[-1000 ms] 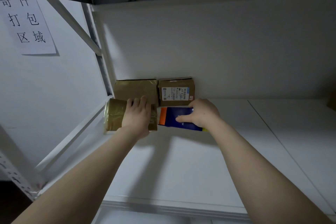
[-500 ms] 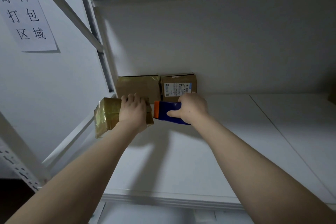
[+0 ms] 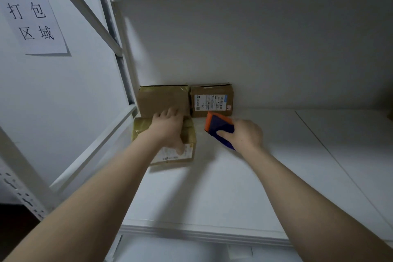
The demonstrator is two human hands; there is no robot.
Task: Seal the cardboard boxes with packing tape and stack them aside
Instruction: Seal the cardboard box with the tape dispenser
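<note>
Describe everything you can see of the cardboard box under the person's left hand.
The cardboard box is small, brown and flat, its top wrapped in glossy yellowish packing tape, with a white printed label near its front edge. It lies flat on the white shelf, at the left end, just in front of a plain brown box. The left hand rests palm-down on top, thumb on the label, covering its middle.

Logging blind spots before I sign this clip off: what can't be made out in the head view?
Taped box top: mostly covered by the left hand; its label too blurred to read.
Tape dispenser: rear hidden in the right hand.
Wall sign: cut off by the left edge.
Brown object at right edge: cropped, unidentifiable.
</note>
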